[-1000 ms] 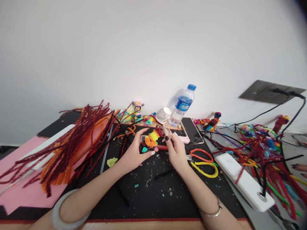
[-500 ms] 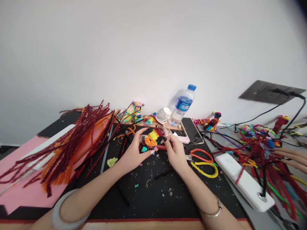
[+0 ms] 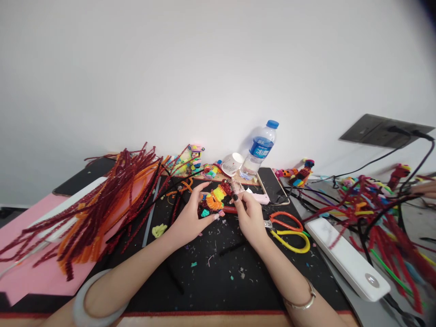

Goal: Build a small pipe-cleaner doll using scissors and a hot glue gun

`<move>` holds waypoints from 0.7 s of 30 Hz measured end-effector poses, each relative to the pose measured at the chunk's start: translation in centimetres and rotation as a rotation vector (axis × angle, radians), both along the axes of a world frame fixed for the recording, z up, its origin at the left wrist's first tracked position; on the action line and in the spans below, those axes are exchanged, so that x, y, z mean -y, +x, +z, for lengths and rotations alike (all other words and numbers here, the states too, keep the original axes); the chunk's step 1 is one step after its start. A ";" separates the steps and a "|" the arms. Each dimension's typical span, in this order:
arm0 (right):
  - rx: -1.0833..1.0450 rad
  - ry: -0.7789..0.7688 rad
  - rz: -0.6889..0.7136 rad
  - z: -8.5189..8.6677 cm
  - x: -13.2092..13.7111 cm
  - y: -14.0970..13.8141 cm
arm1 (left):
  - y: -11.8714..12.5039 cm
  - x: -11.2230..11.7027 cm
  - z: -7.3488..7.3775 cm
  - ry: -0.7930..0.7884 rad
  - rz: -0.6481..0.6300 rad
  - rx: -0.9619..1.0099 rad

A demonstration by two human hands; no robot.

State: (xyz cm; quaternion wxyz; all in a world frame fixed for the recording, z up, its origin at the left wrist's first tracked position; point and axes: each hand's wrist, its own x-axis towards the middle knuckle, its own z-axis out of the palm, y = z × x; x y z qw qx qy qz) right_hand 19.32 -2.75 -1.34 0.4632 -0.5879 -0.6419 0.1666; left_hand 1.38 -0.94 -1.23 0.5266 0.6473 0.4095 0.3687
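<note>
A small pipe-cleaner figure [image 3: 216,198] with yellow, orange and dark red parts sits between my hands above the black mat. My left hand [image 3: 193,209] curls round its left and lower side, thumb and fingers gripping it. My right hand [image 3: 250,213] is closed in a pinch beside the figure's right edge; what lies between those fingertips is too small to make out. Just behind that hand lies a pink glue gun [image 3: 259,198]. Scissors [image 3: 289,230] with one red and one yellow handle rest to the right of my right hand.
A bundle of red and orange pipe cleaners [image 3: 102,204] covers the left side. Behind stand a water bottle [image 3: 259,152] and a paper cup [image 3: 233,164]. At right are a white power strip [image 3: 344,256], loose red pipe cleaners [image 3: 384,227] and another person's hand [image 3: 425,188].
The figure has turned slightly between my hands, which stay almost in place. At right, the other person's hand has drawn back, and pipe cleaners and a black cable there have shifted.
</note>
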 end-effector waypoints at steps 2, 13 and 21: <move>0.000 -0.012 0.002 0.0 0.0 0.0 | 0.0 -0.2 -0.4 0.030 0.019 0.027; -0.089 -0.015 -0.005 0.0 0.0 0.2 | 0.0 -0.1 -0.1 0.030 0.021 -0.009; -0.082 -0.063 0.010 -0.1 -0.1 0.0 | 0.1 -0.3 -0.6 0.074 0.033 0.034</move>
